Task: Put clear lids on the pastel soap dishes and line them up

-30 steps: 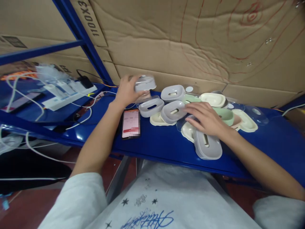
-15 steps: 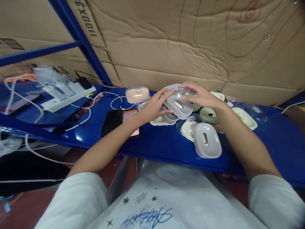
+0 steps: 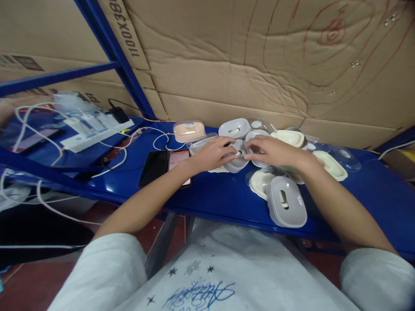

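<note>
My left hand (image 3: 214, 153) reaches over a grey soap dish (image 3: 236, 166), fingers stretched out and fingertips over its slot; whether they press on it I cannot tell. My right hand (image 3: 275, 149) arches over another grey soap dish (image 3: 256, 136), thumb and fingers apart. Behind them lies a grey dish (image 3: 234, 128) with a slot in its base. Nearer me, a grey dish (image 3: 293, 206) with a pale insert rests against a cream tray (image 3: 258, 183). A cream dish (image 3: 289, 137) sits behind my right hand, and green pieces are partly hidden under that forearm.
A peach soap box (image 3: 189, 131) with a clear lid stands at the back left. Two phones, one dark (image 3: 153, 167), lie left of my hands. Cables and a power strip (image 3: 97, 133) are further left. A cream tray (image 3: 331, 166) and clear lid (image 3: 345, 158) lie right. Cardboard (image 3: 207, 77) backs the blue shelf.
The grey dish and clear cover that both hands held up are no longer raised. My hands have come down and apart, over grey dishes on the shelf.
</note>
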The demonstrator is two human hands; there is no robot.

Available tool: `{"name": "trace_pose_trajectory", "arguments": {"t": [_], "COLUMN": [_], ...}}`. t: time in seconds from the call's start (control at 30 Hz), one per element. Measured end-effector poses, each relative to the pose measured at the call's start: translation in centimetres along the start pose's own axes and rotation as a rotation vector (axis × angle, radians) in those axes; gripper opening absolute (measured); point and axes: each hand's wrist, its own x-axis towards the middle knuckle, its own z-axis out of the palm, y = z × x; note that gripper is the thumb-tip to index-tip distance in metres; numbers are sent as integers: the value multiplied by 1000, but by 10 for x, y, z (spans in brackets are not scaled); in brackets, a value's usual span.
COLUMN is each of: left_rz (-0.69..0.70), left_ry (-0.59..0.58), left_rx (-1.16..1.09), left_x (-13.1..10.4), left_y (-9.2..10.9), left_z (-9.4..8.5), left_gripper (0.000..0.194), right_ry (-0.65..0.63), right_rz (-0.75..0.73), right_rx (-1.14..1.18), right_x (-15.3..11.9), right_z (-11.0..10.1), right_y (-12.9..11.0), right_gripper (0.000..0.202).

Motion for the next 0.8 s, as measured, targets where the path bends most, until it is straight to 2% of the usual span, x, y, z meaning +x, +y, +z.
{"name": "trace_pose_trajectory", "arguments": {"t": [0.13,0.27,0.33,0.47,0.6,0.7,0.8], "left_rz": [-5,-41,-138,-483,-747,-831,-866], "left_ry": [-6,-1,39,87,-5,-197,-301], "left_rx": [27,83,127,225,283,288,291], "left_x": [0,2,2,-4,-20,-31,-35], "left_y": [2,3,-2,-26,-64,-88,-100], "left_z": [4,-2,-12,-39,-55,-58,-58], "left_gripper": [34,37,41,43,49,62,66], "right_ry": [75,127,135,183,250,303,237], "right_rz": [9,143,158,142,184,261,384], "right_rx": [-55,-61,-24,97,81,-16,-169], "right_x": [-14,-20,-20,-19,-18,-16,-15], "right_z": [22,32,34,30,23,25,33], "right_y": [7,14,13,8,10,19,30], "right_gripper": [57,71,71,51,48,45,45]}}
